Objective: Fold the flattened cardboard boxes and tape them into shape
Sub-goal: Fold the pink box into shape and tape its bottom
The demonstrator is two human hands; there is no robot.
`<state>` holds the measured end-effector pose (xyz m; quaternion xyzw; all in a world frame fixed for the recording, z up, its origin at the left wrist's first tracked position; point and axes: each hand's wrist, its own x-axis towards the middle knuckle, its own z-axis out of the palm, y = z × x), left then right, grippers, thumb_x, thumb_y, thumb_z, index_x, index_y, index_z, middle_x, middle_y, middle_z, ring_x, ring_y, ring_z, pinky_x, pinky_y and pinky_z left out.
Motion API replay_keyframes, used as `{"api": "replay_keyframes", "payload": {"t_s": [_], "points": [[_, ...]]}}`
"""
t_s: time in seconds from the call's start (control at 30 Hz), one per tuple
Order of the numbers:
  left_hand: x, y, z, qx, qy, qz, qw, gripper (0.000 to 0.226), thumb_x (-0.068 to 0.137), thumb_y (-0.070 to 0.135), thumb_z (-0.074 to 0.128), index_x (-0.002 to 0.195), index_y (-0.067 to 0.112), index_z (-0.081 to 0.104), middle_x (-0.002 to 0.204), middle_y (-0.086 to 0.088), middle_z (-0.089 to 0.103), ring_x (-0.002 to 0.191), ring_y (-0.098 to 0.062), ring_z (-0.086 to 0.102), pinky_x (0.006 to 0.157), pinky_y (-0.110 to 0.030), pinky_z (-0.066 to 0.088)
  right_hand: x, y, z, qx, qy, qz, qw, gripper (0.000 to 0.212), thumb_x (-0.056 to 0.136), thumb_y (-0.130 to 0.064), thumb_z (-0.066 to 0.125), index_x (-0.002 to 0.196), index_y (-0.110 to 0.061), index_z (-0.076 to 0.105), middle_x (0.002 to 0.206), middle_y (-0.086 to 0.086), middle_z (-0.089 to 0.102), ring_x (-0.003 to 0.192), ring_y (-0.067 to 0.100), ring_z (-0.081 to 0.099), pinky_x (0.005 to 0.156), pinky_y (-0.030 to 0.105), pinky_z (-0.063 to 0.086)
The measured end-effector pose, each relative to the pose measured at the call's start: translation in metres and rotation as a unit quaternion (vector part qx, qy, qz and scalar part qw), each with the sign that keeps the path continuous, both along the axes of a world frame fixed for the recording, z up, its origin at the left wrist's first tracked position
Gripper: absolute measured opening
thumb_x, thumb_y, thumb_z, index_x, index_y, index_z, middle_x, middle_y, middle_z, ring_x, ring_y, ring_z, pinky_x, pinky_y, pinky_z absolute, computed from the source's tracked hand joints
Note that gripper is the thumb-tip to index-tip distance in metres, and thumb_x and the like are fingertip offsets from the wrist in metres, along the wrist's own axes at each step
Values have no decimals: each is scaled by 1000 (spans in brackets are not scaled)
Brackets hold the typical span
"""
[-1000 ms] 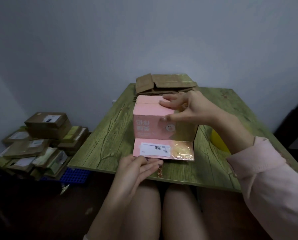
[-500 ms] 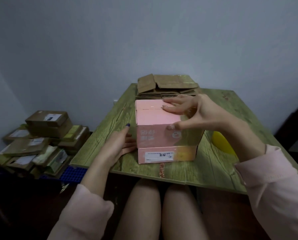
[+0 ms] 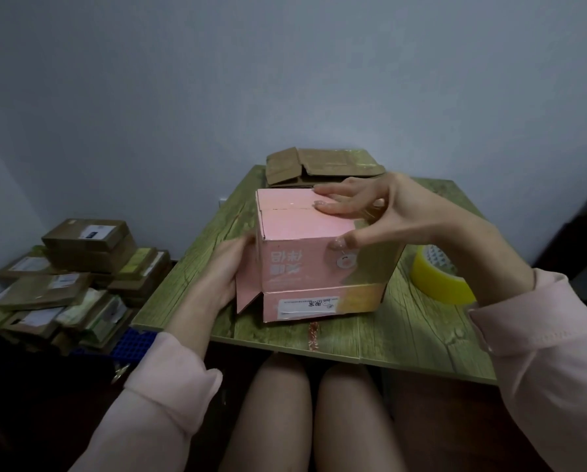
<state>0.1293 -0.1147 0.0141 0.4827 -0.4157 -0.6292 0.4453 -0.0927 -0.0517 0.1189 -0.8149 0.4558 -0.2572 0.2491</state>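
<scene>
In the head view, the pink box (image 3: 295, 264) stands on the counter (image 3: 421, 328) close to its near edge, roughly midway between the left and right edges. Its two top flaps lie shut, and the seam between them runs across the top.

The right grip (image 3: 397, 212) comes in from the right and sits over the top of the box. It is spread wide, with its fingers (image 3: 333, 207) laid nearly straight on the top flaps at the seam. Its thumb (image 3: 345, 241) is set against the front face just under the top front edge. The box is therefore below and to the left of this palm, with its top front edge between the fingers and the thumb.

The left grip (image 3: 229, 267) lies flat against the left side of the box, palm towards it and also wide. Its fingertips are hidden behind the box's corner. Below this grip, a side flap (image 3: 248, 294) stands out from the lower left corner of the box. A labelled band runs along the bottom of the front face.

A yellow tape roll (image 3: 438, 284) lies flat on the counter to the right of the box, near the right edge and under the right wrist. A stack of flattened brown cardboard (image 3: 322, 165) sits at the far edge, just behind the box.

On the floor, left of the counter, is a pile of brown parcels (image 3: 81, 264).
</scene>
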Motion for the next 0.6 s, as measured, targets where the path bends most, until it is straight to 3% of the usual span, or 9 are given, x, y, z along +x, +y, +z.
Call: {"api": "replay_keyframes", "payload": {"t_s": [0.17, 0.27, 0.37, 0.47, 0.6], "points": [[7, -3, -9, -88, -142, -17, 986, 20, 92, 12, 54, 89, 19, 72, 99, -11, 71, 99, -33, 65, 93, -52, 49, -1, -10, -7, 7, 69, -2, 998, 44, 66, -32, 81, 108, -32, 68, 139, -13, 50, 121, -10, 42, 88, 0, 35], [12, -8, -11, -128, -202, -37, 970, 22, 92, 12, 54, 88, 26, 71, 98, -5, 71, 97, -26, 66, 93, -48, 49, -1, -12, -15, 17, 43, -4, 999, 41, 68, -27, 82, 106, -30, 68, 139, -8, 51, 121, -8, 43, 90, 1, 36], [14, -14, -7, -154, -230, -37, 960, 19, 92, 14, 54, 95, 23, 70, 99, 0, 70, 93, -19, 65, 87, -35, 51, 1, -17, -18, 7, 26, -13, 1000, 41, 69, -26, 82, 107, -27, 69, 139, -5, 52, 121, -7, 44, 93, 4, 36], [16, -20, -8, -175, -270, -29, 946, 22, 93, 6, 51, 106, 11, 68, 97, -3, 66, 76, -7, 60, 65, -13, 47, 8, -27, -29, -6, 50, -10, 999, 45, 70, -24, 82, 112, -19, 68, 140, -1, 50, 123, -4, 43, 96, 3, 34], [26, -30, -16, -189, -337, -42, 921, 21, 90, 6, 57, 106, 7, 70, 101, -11, 70, 88, -18, 61, 79, -29, 47, 14, -34, -49, 21, 32, -3, 999, 45, 72, -19, 81, 115, -17, 67, 143, 1, 47, 128, -2, 38, 104, 12, 32]]}}
